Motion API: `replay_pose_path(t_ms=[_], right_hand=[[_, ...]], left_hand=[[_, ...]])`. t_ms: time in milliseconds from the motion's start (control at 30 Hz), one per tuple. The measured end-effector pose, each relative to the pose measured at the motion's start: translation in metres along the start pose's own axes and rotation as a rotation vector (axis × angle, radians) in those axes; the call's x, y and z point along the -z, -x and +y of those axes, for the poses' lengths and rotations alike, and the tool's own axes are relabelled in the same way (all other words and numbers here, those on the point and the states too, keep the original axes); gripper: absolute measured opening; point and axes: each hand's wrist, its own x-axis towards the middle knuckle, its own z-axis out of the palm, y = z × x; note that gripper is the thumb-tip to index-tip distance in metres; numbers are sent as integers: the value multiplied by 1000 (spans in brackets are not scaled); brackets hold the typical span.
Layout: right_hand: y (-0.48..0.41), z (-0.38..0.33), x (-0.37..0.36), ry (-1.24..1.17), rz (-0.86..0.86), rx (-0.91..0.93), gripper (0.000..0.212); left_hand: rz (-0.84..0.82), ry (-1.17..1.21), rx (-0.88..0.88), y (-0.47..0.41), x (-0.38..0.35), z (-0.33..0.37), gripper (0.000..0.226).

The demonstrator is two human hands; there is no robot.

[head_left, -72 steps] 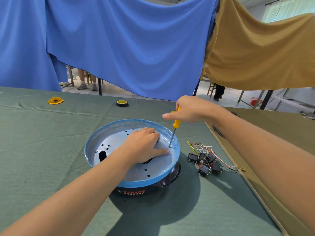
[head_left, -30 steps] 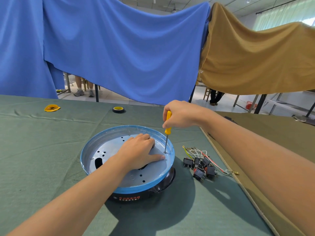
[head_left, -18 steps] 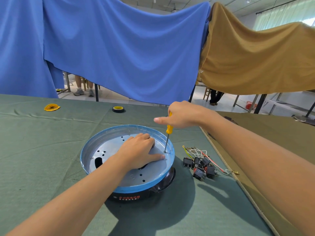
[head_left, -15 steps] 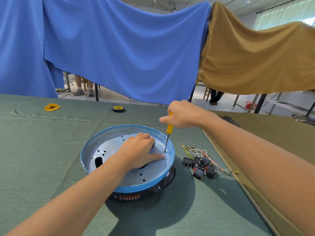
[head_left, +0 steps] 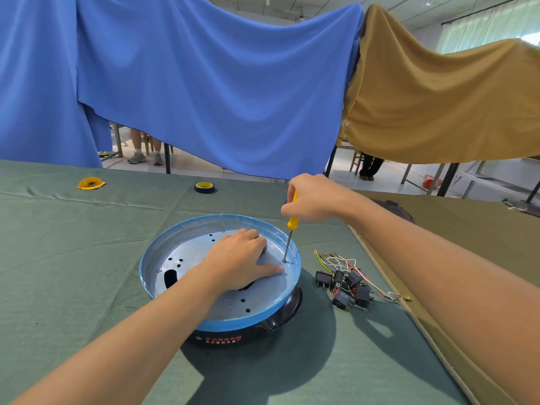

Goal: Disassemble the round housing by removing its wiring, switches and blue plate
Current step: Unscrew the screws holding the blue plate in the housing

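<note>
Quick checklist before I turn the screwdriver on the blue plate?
1. The screwdriver tip sits on the screw near the plate's right rim: ok.
2. The right hand grips the handle: ok.
3. The left hand presses the blue plate to steady it: ok.
4. The thumb should be clear of the tip: not ok, because it lies close beside the screw.
5. The switches and wiring are out of the housing, on the cloth: ok.
6. How far the screw is loosened: cannot tell.

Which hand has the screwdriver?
The right hand grips the yellow-handled screwdriver, its tip down on the blue plate; the left hand only rests on that plate.
</note>
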Motion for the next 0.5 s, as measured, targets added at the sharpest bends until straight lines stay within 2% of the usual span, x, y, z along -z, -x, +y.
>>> replay_pose_path(t_ms=[133, 233, 333, 433, 500], right_hand=[[0, 2, -3, 38, 53, -50, 51], [-2, 3, -3, -8, 42, -35, 28], [-3, 4, -3, -10, 11, -49, 29], [0, 5, -4, 83, 48, -92, 51], [-1, 5, -4, 55, 52, -65, 48]], left_hand=[[-4, 0, -1, 0, 0, 1, 55], [-13, 8, -4, 0, 2, 1, 49], [-11, 7, -5, 0, 2, 1, 49], [-3, 5, -5, 0, 2, 1, 51], [-2, 8, -4, 0, 1, 1, 52]])
